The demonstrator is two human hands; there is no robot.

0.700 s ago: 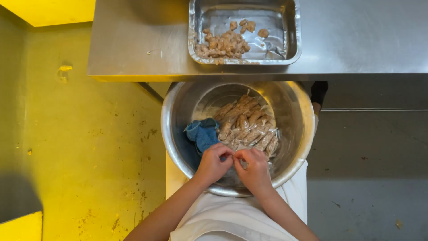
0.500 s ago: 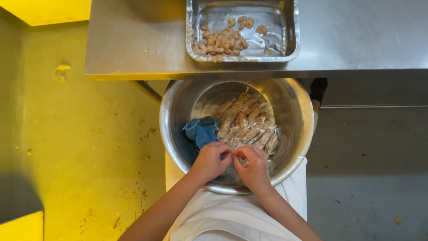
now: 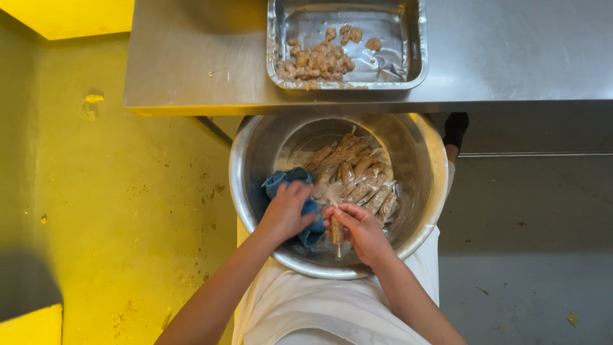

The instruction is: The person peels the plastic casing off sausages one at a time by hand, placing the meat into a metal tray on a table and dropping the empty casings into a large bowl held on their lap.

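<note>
Gripping skewered meat stick (image 3: 337, 231), right hand (image 3: 363, 231); left hand (image 3: 287, 211) on blue cloth (image 3: 300, 191).

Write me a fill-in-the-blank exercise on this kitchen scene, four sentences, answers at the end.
1. The left hand rests on a cloth whose colour is ____.
2. The right hand holds a skewered meat piece over a round metal ____.
3. The bare meat chunks lie in a rectangular metal ____ on the steel counter.
4. The floor to the left of the bowl is coloured ____.

Missing words: blue; bowl; tray; yellow.
</note>
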